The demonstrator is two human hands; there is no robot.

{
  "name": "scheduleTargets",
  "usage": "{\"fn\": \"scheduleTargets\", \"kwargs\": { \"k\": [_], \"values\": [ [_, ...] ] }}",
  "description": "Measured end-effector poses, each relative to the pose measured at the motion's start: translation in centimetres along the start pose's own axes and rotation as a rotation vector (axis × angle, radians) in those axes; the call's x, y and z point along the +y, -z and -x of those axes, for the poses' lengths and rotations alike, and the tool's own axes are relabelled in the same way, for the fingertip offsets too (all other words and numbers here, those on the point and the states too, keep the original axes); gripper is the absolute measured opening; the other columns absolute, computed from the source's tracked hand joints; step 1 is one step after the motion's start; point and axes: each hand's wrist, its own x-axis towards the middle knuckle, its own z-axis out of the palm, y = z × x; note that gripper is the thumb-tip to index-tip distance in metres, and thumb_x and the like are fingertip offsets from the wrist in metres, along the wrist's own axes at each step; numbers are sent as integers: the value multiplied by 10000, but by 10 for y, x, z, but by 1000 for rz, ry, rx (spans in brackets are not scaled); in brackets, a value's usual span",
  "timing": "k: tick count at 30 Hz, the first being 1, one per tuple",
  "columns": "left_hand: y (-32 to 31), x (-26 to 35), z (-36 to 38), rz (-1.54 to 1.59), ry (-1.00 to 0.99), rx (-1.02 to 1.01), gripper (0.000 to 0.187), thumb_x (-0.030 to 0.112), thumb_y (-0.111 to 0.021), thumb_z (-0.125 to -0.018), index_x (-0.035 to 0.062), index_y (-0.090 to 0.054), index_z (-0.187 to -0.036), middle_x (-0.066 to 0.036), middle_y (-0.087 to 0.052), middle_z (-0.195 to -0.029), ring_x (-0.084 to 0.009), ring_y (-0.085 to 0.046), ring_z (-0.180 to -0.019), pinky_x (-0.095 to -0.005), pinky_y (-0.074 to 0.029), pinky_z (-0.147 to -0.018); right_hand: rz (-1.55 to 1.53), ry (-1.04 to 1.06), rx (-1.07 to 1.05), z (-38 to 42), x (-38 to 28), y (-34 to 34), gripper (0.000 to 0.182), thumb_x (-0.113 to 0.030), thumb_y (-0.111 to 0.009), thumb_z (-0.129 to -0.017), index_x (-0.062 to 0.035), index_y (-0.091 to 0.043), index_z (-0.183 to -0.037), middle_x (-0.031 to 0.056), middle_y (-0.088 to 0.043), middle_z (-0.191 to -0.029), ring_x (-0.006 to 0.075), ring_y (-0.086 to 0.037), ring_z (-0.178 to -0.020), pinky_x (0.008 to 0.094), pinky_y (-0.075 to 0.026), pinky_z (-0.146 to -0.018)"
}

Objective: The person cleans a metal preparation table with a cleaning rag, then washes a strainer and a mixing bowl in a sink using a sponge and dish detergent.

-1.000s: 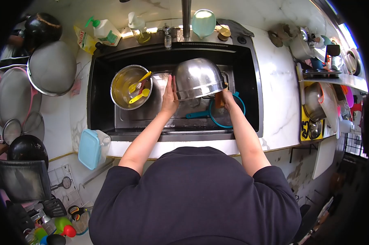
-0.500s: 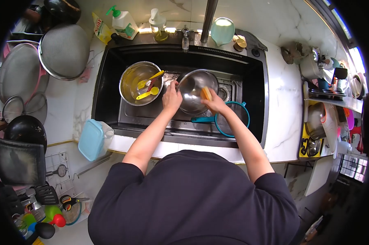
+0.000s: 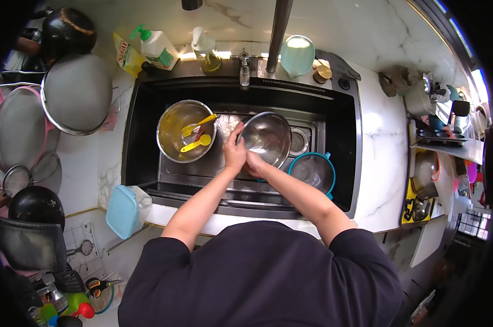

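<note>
A steel mixing bowl [image 3: 265,143] is tilted in the middle of the dark sink [image 3: 175,187], its inside towards me. My left hand [image 3: 235,152] grips its left rim, fingers wrapped round the edge. Close beside it, my right hand [image 3: 255,163] is at the bowl's near left side. The right fingers are hidden behind the bowl and left hand, and the sponge is out of sight. Left of my hands stands another steel bowl [image 3: 167,143] holding a yellow measuring spoon [image 3: 196,143] and a yellow-handled utensil [image 3: 198,126]. A teal-rimmed sieve [image 3: 314,173] lies at the right.
Behind the sink are the tap [image 3: 245,71], a green-pump bottle [image 3: 159,50], a clear pump bottle [image 3: 206,52] and a pale green dish [image 3: 297,56]. A blue-lidded container [image 3: 122,211] stands at the front left edge. Sieves [image 3: 77,94] and pans hang at the left.
My right hand has moved left and down from the bowl's inside to its near left side, and the orange sponge is no longer visible. The bowl is tilted more. The view has shifted slightly.
</note>
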Motion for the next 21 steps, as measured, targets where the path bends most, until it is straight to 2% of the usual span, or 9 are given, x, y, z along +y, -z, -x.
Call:
{"fn": "scheduleTargets", "kwargs": {
  "k": [3,6,7,9,11,15,17,20,21],
  "values": [
    [-1,11,-2,-70,8,94,385,-93,-432,-731,-6,-533,-1093,-133,-549,-1114,-195,-520,-1042,-269,-370,-896,-216,-255,-17,18,-34,-9,425,-324,-349,-885,-11,-453,-1153,108,-545,-1037,179,-494,-969,245,-360,-835],
    [7,0,-4,8,107,69,403,-105,-423,-703,3,-552,-1069,-136,-560,-1093,-205,-532,-1028,-263,-378,-887,1887,177,-183,24,-24,52,485,-317,-360,-820,-41,-418,-1215,149,-322,-1322,190,-287,-1236,420,-200,-1001],
    [7,2,-5,7,109,66,403,-105,-423,-703,3,-552,-1069,-136,-560,-1093,-205,-532,-1028,-263,-378,-887,2103,387,-142,11,-25,84,521,-342,-341,-806,-63,-400,-1242,111,-214,-1383,181,-144,-1293,477,-40,-1028],
    [4,12,-9,-55,10,51,457,-120,-401,-626,32,-594,-1012,-140,-584,-1031,-235,-545,-1007,-277,-395,-876,2407,524,-148,-9,-65,105,513,-297,-415,-770,-70,-419,-1230,73,-282,-1357,173,-170,-1281,434,-49,-1044],
    [-1,14,-15,-53,-32,97,443,-126,-392,-622,22,-600,-985,-143,-588,-1018,-238,-546,-1005,-282,-401,-874,2284,885,172,-25,-65,114,512,-254,-443,-749,-48,-424,-1218,88,-309,-1339,197,-216,-1265,396,-116,-1045],
    [-3,7,-13,-121,-137,111,430,-129,-353,-607,12,-615,-917,-135,-600,-992,-232,-557,-989,-299,-412,-875,1792,459,378,-22,51,45,416,-177,-399,-787,17,-452,-1151,205,-393,-1239,218,-339,-1183,325,-280,-973],
    [3,8,-8,-158,-153,76,444,-123,-352,-599,9,-614,-932,-137,-602,-988,-235,-565,-974,-296,-418,-863,328,232,196,-15,21,-18,380,-190,-351,-842,39,-455,-1127,193,-430,-1187,178,-398,-1115,301,-322,-925],
    [8,-6,-11,0,6,256,456,-120,-363,-608,5,-608,-971,-147,-604,-985,-226,-583,-938,-273,-422,-844,248,-375,-145,-12,3,-4,485,-387,-242,-899,-41,-432,-1181,187,-358,-1270,201,-342,-1188,286,-266,-978],
    [11,-5,-14,5,-4,256,456,-120,-363,-608,5,-608,-971,-147,-604,-985,-226,-583,-938,-273,-422,-844,732,-213,-201,-1,-5,7,465,-371,-235,-897,-71,-423,-1199,181,-332,-1294,215,-317,-1211,302,-257,-988]
  ]
}}
